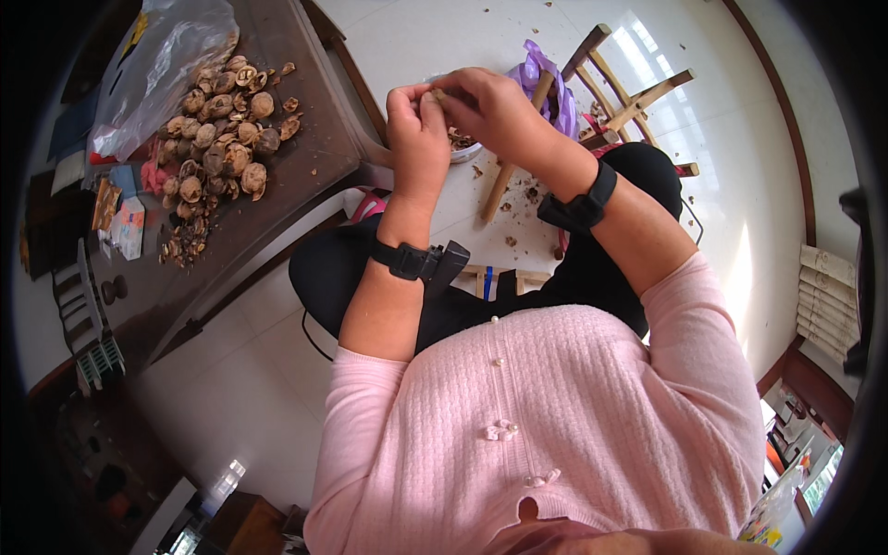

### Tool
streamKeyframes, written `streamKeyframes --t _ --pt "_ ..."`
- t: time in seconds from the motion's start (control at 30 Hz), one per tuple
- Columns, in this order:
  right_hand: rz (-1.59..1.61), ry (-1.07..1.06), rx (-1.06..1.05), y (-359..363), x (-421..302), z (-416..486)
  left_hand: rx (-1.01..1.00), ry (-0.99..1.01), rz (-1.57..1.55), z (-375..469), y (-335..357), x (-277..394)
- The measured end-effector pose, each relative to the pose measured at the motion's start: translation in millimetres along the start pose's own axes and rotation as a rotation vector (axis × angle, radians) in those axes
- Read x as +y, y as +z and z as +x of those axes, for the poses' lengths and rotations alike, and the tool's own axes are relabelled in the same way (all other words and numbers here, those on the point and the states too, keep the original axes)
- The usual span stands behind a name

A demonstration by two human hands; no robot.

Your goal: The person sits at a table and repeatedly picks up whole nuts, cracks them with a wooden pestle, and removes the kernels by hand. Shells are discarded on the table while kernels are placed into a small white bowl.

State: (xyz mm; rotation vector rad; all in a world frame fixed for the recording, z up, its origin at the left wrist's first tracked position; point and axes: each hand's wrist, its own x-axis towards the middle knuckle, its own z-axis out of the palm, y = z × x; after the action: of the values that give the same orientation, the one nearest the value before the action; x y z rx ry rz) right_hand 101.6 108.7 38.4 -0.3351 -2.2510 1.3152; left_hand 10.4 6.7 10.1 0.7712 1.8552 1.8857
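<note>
My left hand [421,132] and my right hand [491,107] meet at the fingertips, both pinching a small pale brown walnut piece [438,95]. Fingers cover most of that piece. Below my hands, partly hidden by them, is a bowl [467,155] with brown walnut shell bits [458,139] in it. To the left, a heap of walnuts [220,142] lies on a dark brown table [305,132], some whole and some cracked. A pile of smaller walnut fragments [186,239] lies at the near end of the heap.
A clear plastic bag [156,76] lies against the heap. Beyond the bowl are a wooden stool frame [628,111] and a purple plastic bag [565,104]. Shell crumbs [511,241] are scattered over the tiled floor. A small box [129,227] stands on the table's left.
</note>
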Motion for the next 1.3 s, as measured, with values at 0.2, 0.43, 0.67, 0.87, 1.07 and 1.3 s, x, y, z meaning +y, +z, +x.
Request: streamKeyframes --t 0.2,0.43,0.67,0.87,1.07,1.3 --pt "0.455 0.396 -0.081 -7.0 6.2 5.6 0.007 -0.229 -0.462 4.0 -6.8 17.6" --pt "0.414 0.410 -0.105 -4.2 9.5 6.4 -0.039 -0.364 -0.703 6.2 -15.9 16.7" --pt "0.427 0.450 -0.160 -2.7 13.5 7.0 -0.063 -0.446 -0.944 6.5 -29.1 11.9" --pt "0.355 0.436 -0.172 -5.6 13.8 11.8 -0.037 -0.400 -1.071 23.7 -81.9 62.8" --pt "0.424 0.416 -0.181 -8.7 13.7 11.1 0.195 -0.105 -0.928 99.9 -181.6 131.0" --pt "0.397 0.456 -0.198 -10.0 14.5 10.9 0.555 0.021 -0.618 245.9 -274.3 174.3"
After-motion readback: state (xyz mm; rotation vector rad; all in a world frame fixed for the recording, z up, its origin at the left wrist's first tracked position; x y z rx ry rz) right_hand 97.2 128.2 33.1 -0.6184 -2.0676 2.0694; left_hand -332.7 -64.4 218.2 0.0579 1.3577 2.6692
